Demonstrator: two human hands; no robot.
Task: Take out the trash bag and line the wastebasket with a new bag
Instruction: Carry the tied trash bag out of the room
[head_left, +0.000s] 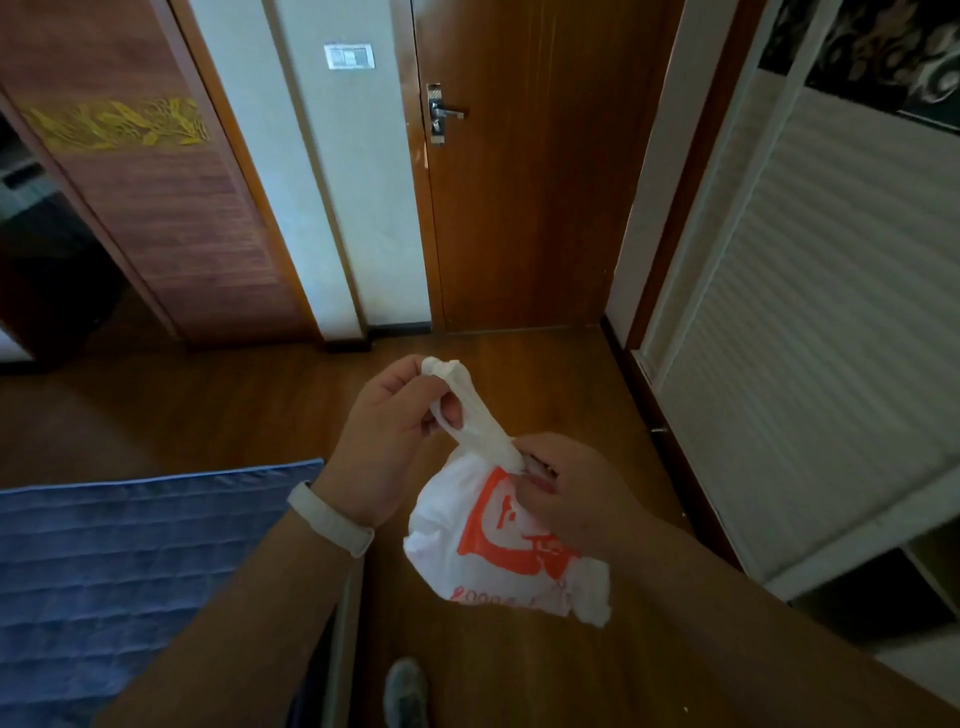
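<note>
A white plastic trash bag with orange print hangs in the air in front of me, above the wooden floor. Its handles are gathered into a twisted white strip running up and to the left. My left hand grips the upper end of that strip, with a loop of it round a finger. My right hand pinches the bag's neck where the strip meets the full body of the bag. No wastebasket is in view.
A closed wooden door with a metal handle stands straight ahead. A blue quilted bed cover lies at the lower left. White slatted wardrobe doors line the right side. One shoe shows on the floor below.
</note>
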